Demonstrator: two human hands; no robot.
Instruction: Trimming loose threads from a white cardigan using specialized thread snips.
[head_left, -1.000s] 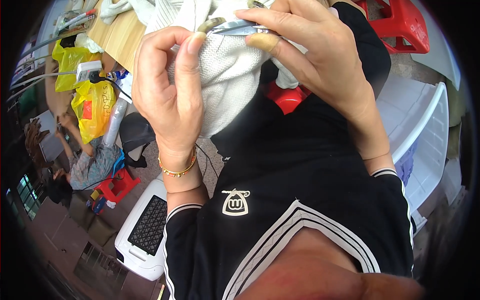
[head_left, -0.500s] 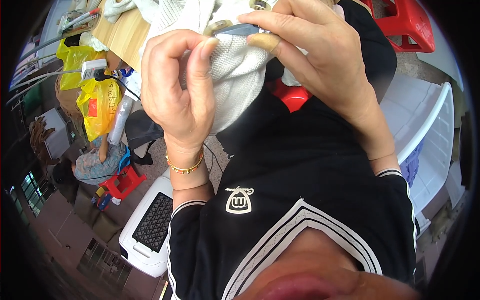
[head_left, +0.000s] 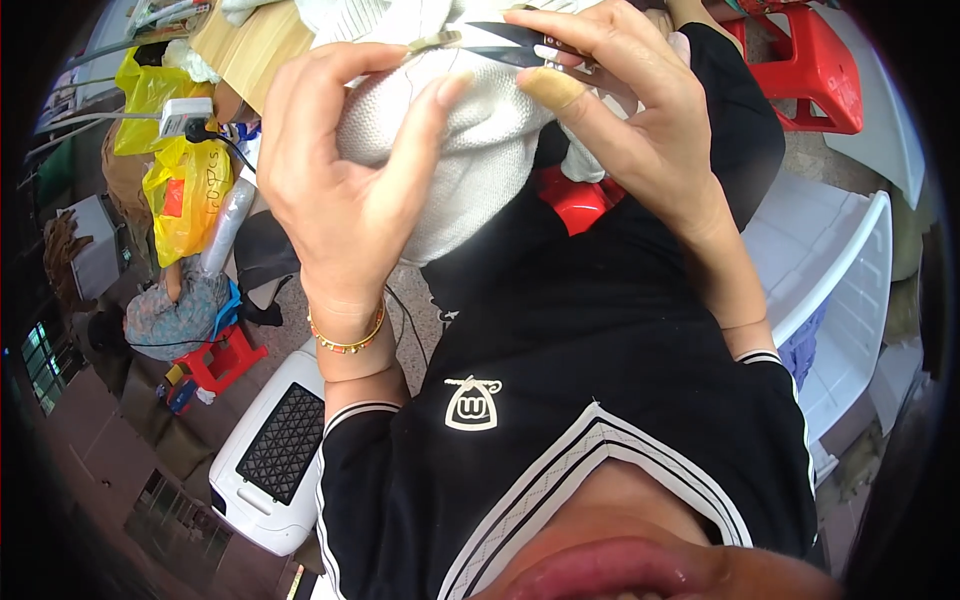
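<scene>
A: Where's the white knit cloth rn?

B: Top centre, held up in front of the black shirt. Left hand wraps it from the left side, thumb and fingers closed round the bunched fabric, so that grip is clamped on the cloth.

A: And the other hand?

B: Right hand is just right of the cloth, grip closed on small black thread snips. Blades lie along the cloth's top edge, pointing left. Thumb (has a tan plaster on it) presses at the handle end. Can't tell if the blades are apart or together.

A: Anything else near the cloth?

B: Gold bracelet on the left wrist, below the cloth. Red stool peeks out under it, between the hands. Upper left of the cloth: wooden table corner, yellow plastic bags further left. White plastic crate well to the right, another red stool upper right. White box w/ black grille lower left, on the floor.
</scene>
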